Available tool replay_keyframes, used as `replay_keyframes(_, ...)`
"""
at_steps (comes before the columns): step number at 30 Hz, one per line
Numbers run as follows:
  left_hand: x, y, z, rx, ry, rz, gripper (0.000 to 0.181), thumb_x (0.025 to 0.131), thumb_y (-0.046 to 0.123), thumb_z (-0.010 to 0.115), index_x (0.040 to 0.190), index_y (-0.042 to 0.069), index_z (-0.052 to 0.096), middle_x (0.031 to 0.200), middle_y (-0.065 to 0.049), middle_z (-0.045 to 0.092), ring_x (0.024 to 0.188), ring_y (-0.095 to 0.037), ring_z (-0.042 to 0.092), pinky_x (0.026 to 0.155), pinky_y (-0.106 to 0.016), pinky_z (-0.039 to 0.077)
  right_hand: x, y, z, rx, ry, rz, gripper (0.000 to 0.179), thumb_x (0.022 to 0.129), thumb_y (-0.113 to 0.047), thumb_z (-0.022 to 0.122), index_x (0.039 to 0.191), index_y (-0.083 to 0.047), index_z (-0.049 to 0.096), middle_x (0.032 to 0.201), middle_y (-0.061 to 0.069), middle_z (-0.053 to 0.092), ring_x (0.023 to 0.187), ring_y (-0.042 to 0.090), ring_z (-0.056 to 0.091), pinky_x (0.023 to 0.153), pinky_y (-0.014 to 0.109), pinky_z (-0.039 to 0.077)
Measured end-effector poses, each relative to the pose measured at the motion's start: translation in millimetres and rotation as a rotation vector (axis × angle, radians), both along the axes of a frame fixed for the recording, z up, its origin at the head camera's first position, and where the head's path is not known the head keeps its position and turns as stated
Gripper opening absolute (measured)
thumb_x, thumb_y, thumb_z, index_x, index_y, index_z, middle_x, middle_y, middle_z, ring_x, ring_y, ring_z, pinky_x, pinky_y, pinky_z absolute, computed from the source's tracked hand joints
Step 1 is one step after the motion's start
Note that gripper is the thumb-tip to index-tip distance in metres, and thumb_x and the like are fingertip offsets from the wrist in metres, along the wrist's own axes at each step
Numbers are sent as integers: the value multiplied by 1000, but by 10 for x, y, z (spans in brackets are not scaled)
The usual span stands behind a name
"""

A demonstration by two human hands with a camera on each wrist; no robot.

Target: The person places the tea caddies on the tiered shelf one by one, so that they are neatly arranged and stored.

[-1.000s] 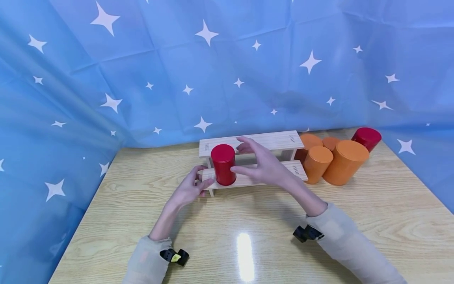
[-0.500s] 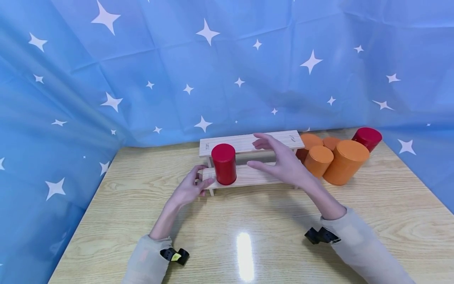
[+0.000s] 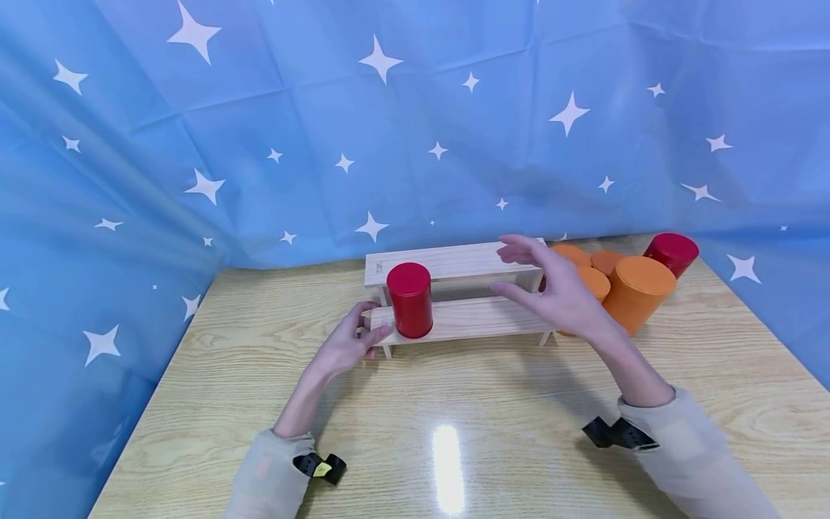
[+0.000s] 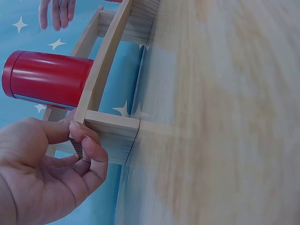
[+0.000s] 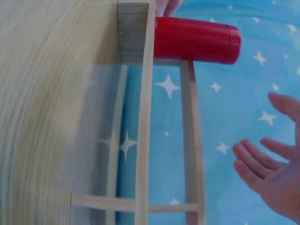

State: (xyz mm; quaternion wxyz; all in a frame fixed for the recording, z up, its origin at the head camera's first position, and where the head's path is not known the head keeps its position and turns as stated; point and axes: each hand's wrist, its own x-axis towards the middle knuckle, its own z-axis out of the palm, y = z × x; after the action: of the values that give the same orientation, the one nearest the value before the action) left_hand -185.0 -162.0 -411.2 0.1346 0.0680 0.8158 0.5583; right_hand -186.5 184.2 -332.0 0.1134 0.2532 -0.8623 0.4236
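A red canister (image 3: 410,301) with a lid stands upright near the left end of the lower step of a two-tier wooden rack (image 3: 483,317). My left hand (image 3: 344,342) pinches the left end of that lower step; in the left wrist view its thumb and curled fingers (image 4: 96,159) close on the board's corner. My right hand (image 3: 558,288) hovers above the rack's right end, fingers spread and nothing held. In the right wrist view the right hand (image 5: 276,173) is well apart from the red canister (image 5: 197,40).
Several orange canisters (image 3: 638,292) cluster right of the rack, partly hidden behind my right hand. Another red canister (image 3: 672,252) stands behind them. A blue star-patterned cloth (image 3: 311,86) hangs behind the wooden table (image 3: 389,432).
My right hand has moved right, away from the red canister on the rack, toward the orange canisters. The left hand and that red canister have stayed in place.
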Motion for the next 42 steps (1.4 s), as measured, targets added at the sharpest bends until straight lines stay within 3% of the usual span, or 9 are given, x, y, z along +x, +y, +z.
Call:
replay_keyframes(3,3,2,6,3,1,1,59,97,14,70,147,6,39,85,-10,45,61,-23,57,53,-29,45,23,87,29,-5,12,-26,61,92,-19,77,147,-17,50,132,7,62,123,23,57,97,41,46)
replay_keyframes(4,5,3,10,5,-1,2,59,97,14,70,147,6,39,85,-10,45,61,-23,57,54,-29,45,32,116,39,-9,13,-36,61,91,-18,78,146,-17,51,132,6,62,123,21,57,103,40,43)
replay_keyframes(11,5,2,10,7,-4,1,59,98,15,69,147,6,39,85,-9,44,61,-23,56,53,-29,45,101,314,99,-19,19,-105,54,90,-16,79,140,-16,59,132,6,61,121,14,55,101,14,37)
replay_keyframes(17,12,4,11,11,-4,3,58,98,14,69,147,5,39,84,-9,43,61,-23,56,54,-29,44,94,505,85,-53,54,-110,52,90,-7,77,139,-11,59,132,11,60,118,5,54,100,13,38)
replay_keyframes(25,17,7,18,10,-4,0,57,99,15,68,146,5,39,83,-8,42,60,-21,55,54,-29,44,161,770,75,-32,4,-205,52,92,-15,76,141,-16,58,130,8,60,116,1,53,94,8,36)
replay_keyframes(32,11,-2,11,17,-7,-4,57,99,16,68,147,5,38,84,-8,41,61,-21,56,55,-29,43,177,998,29,-16,56,-260,55,89,-12,79,140,-14,59,121,-14,59,112,-4,51,96,7,35)
replay_keyframes(38,14,-2,17,8,-8,-4,58,99,17,68,147,5,38,84,-7,40,62,-22,56,55,-28,42,170,1191,-22,-15,5,-299,57,89,-11,79,142,-11,56,123,-14,55,115,1,49,95,4,34)
replay_keyframes(42,15,-1,21,8,-8,-2,57,99,16,68,147,6,39,84,-8,40,61,-22,56,54,-28,42,177,1305,-44,27,-16,-353,59,90,-17,78,144,-15,54,124,-16,52,116,-4,44,96,5,30)
